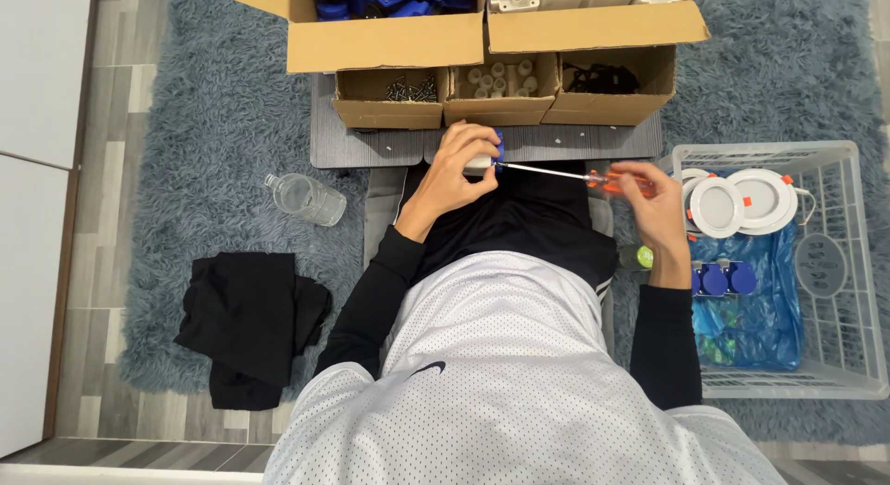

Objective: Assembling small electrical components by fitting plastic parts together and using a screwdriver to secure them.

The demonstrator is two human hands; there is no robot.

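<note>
The left hand (pixel 461 160) grips a small white-and-blue part (pixel 486 157); the right hand (pixel 649 196), closed round the screwdriver (pixel 593 177), should keep its tip square in it.

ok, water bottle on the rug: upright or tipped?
Tipped. The clear bottle lies on its side on the blue rug, cap end toward upper left.

Clear plastic bottle (pixel 306 198) lying on shaggy blue-grey rug (pixel 222 105), left. Black folded cloth (pixel 248 324) near left. Three small cardboard boxes (pixel 502 94) far centre: screws, white tubes, black parts. White wire basket (pixel 839 290) right, holding round white lamps (pixel 742 202) and blue bag (pixel 756 309).
</note>
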